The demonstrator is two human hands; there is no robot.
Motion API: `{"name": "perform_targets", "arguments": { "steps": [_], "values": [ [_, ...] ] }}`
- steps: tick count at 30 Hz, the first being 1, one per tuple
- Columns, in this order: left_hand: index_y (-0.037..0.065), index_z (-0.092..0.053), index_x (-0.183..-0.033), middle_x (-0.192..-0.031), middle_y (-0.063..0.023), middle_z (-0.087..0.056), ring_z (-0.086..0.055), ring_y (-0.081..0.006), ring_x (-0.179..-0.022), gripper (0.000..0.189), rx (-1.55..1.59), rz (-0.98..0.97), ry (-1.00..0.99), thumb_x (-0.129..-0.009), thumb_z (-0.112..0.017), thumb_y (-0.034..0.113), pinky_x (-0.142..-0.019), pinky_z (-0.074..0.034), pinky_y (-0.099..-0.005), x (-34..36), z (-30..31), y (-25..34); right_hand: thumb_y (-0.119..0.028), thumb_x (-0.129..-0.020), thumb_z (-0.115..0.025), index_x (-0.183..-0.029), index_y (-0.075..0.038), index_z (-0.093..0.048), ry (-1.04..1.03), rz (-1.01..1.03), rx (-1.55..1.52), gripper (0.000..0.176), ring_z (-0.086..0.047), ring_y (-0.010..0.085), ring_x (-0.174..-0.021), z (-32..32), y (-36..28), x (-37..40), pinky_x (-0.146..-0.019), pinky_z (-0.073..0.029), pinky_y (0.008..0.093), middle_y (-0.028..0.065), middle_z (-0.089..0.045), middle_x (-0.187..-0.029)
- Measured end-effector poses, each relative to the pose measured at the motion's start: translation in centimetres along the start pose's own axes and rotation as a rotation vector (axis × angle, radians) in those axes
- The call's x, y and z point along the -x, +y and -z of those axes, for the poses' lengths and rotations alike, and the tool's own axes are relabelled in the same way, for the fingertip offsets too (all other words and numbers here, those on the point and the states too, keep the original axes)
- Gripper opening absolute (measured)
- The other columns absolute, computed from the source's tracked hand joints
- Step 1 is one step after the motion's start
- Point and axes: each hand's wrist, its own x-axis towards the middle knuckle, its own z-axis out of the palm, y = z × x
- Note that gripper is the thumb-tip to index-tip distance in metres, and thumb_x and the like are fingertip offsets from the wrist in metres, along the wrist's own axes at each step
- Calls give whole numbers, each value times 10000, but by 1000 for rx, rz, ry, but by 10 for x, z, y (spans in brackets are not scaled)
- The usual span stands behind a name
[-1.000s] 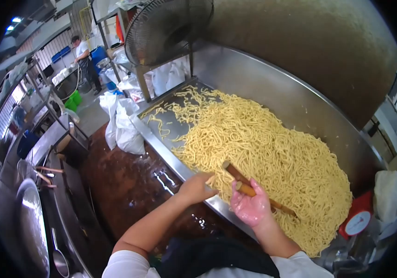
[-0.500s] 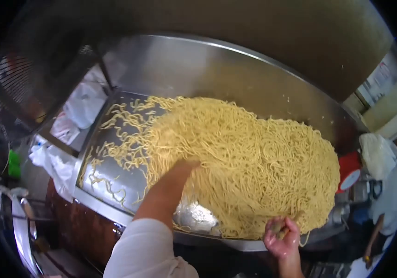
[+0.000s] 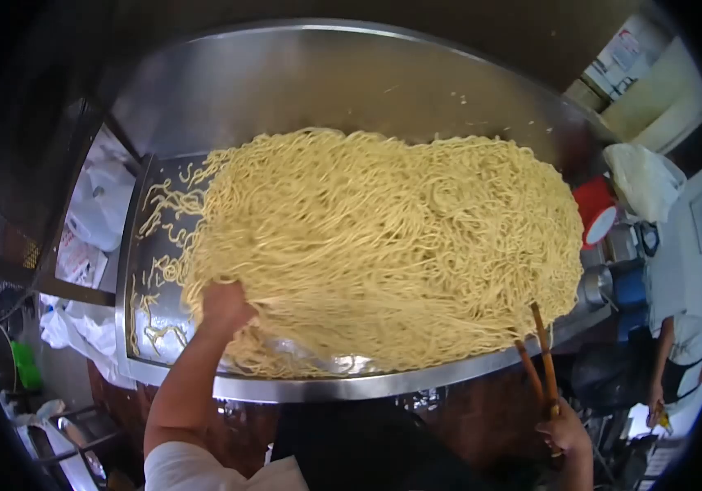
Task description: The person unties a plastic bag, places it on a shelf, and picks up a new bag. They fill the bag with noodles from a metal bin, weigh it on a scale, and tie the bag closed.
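A wide heap of yellow noodles [image 3: 383, 237] covers most of a shallow metal tray [image 3: 343, 389]. At the heap's near left side, my left hand [image 3: 228, 307] is closed on noodles, its fingertips buried among the strands. Streaked, blurred noodles stretch to the right of it. Past the tray's front edge at lower right, my right hand [image 3: 564, 430] grips a pair of long wooden chopsticks [image 3: 546, 360], slightly spread. Their tips reach the right front of the heap. Loose strands lie scattered on the tray's left end.
A metal splash wall [image 3: 326, 90] rises behind the tray. White plastic bags [image 3: 101, 204] lie to the left, near a dark mesh guard. On the right are a red scale [image 3: 596, 214], a clear bag [image 3: 645, 180] and metal pots. Another person's arm [image 3: 663, 360] shows at far right.
My left hand has moved left, and noodles now spread farther toward the left end and front edge. My right hand has swung right and down, with the chopsticks now fully visible. The view has shifted.
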Motion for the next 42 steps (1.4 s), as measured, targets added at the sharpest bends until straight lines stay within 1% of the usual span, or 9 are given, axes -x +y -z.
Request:
{"name": "perform_targets", "arguments": {
  "steps": [6,10,13,15,19,28,33,36,42],
  "values": [
    [0,-694,-983,-988,-199,-688,-651,-356,-927,627,158,-298,-626,-670,-737,541,-862,-492,-429,-50,87,-10,-64,-672,-661,-1232,-124,-572,330,337,662,571,-651,267,-659,32,16,61,-606,-513,346,147,-662,-847],
    [55,-682,-1072,-1035,-181,-681,-657,-308,-954,594,171,-413,-187,-718,-723,530,-859,-494,-408,-125,154,47,-65,-682,-598,-1171,-146,-628,415,303,837,496,-675,334,-798,42,-33,145,-699,-517,383,169,-673,-887],
    [28,-675,-1111,-1102,-207,-666,-640,-312,-997,634,275,-386,-9,-656,-762,460,-843,-505,-406,-189,109,82,-257,-947,-535,-1323,-119,-529,258,267,785,401,-658,335,-963,28,-88,182,-791,-497,405,202,-665,-1047],
    [18,-642,-1182,-1181,-208,-635,-616,-314,-1061,686,318,-264,-257,-625,-757,401,-847,-505,-392,-186,86,120,-71,-718,-568,-1158,-163,-637,400,266,743,454,-663,366,-850,11,-111,176,-736,-513,425,177,-676,-856],
    [-72,-449,-1346,-1381,-250,-476,-525,-325,-1203,870,471,-432,-811,-613,-729,307,-958,-454,-348,-150,84,129,-104,-745,-582,-1244,-165,-580,77,493,905,502,-636,393,-904,-23,-139,81,-772,-504,444,182,-669,-957],
    [-81,-378,-1378,-1299,-262,-516,-474,-322,-1274,845,1359,50,-192,-721,-726,320,-1007,-425,-482,-133,119,-63,-138,-797,-561,-1437,-90,-368,-82,852,991,670,-613,390,-1024,-194,-330,-21,-889,-486,432,243,-637,-1103],
    [-43,-316,-1439,-1451,-291,-359,-402,-379,-1330,895,762,16,105,-827,-668,507,-1044,-410,-416,-153,108,-54,-121,-821,-558,-1454,-150,-332,-48,890,1077,673,-643,388,-897,-192,-283,-31,-782,-508,467,206,-665,-997],
    [78,-350,-1465,-1543,-276,-142,-246,-416,-1404,861,270,39,485,-813,-651,553,-1116,-204,-593,-70,65,-3,-96,-745,-582,-1419,-177,-407,-30,770,1201,701,-635,393,-886,-98,-251,12,-763,-497,485,198,-661,-950],
    [154,-654,-1178,-1381,-151,-454,-288,-350,-1395,532,13,-256,236,-731,-744,427,-1122,-135,-643,51,-19,13,-242,-718,-640,-1287,-235,-569,-43,748,1339,573,-651,349,-779,-6,-249,66,-674,-506,446,149,-669,-841]
  ]
}}
